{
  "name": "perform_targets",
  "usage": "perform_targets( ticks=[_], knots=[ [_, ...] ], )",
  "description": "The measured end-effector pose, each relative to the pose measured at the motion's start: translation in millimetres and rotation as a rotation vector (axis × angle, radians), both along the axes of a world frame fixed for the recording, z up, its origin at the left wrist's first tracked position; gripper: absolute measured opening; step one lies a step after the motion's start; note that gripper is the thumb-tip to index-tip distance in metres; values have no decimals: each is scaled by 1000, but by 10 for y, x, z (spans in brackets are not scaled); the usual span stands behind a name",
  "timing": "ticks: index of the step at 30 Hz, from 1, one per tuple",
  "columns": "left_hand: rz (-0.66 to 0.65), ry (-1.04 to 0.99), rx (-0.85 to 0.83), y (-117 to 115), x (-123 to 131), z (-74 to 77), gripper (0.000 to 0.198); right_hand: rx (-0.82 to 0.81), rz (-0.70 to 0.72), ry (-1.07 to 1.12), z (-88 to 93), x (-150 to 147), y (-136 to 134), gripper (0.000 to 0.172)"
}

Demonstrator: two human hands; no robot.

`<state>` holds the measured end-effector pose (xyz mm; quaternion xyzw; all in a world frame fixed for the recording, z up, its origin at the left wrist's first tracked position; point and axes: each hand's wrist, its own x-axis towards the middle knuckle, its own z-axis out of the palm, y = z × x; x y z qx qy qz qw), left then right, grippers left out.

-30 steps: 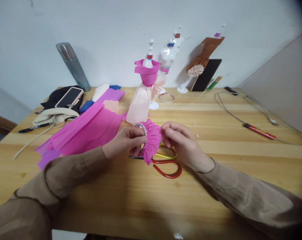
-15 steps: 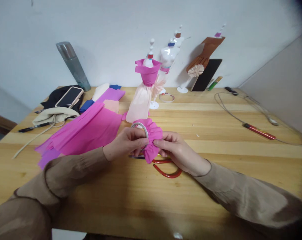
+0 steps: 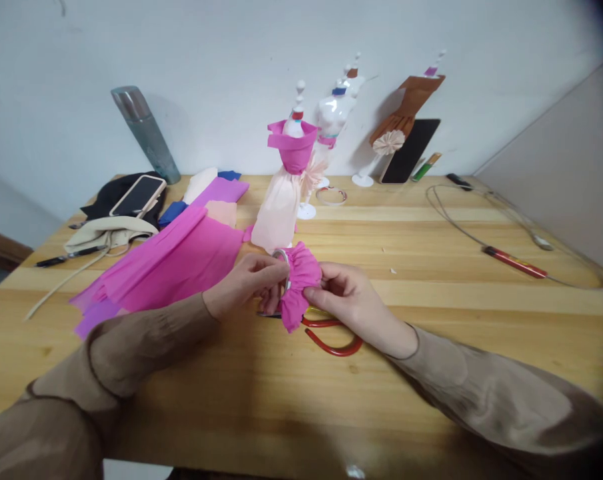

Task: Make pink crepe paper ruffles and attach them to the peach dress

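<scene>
Black pen (image 3: 84,252) at the far left of the desk (image 3: 206,413), beige cloth (image 3: 106,230) just behind it, and a phone (image 3: 137,195) lying screen up on black fabric (image 3: 95,200). Bottle (image 3: 156,147) next, standing by the wall (image 3: 221,67), silver cap on, no telling what's inside. Pink paper (image 3: 181,257) spreads across, and look, the left hand (image 3: 251,283) is clamped on a pale ring (image 3: 282,256) with a pink ruffle (image 3: 302,268) against it! That ruffle is up over the desk, in front of the dress form (image 3: 278,210) in pink and cream. Scissors (image 3: 348,349) lie below, red handles showing. Right hand (image 3: 354,300) now, thumb and fingers pinching the ruffle's right edge. Farther along, a brown-dressed form (image 3: 414,100), a black tablet (image 3: 416,150) leaning behind, a green tube (image 3: 426,167), contents too small to tell, and a red stick (image 3: 515,261) near a cable plug (image 3: 544,241).
</scene>
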<state>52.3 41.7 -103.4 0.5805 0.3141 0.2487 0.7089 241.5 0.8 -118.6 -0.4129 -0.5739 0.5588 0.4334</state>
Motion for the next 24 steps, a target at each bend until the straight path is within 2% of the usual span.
perform_targets(
  ticks=[4,10,19,22,24],
  knots=[
    [33,35,-58,-30,25,1,41,-3,17,-16,45,2,-21,19],
    [87,53,-14,-58,49,26,39,-39,81,28,134,4,-47,27],
    [82,122,72,-75,53,17,38,-89,-27,64,93,6,-20,31],
    [129,77,40,-82,56,17,39,-45,-50,44,161,77,20,31],
    [160,34,18,-95,61,7,39,46,2,-78,231,156,47,28]
  ],
)
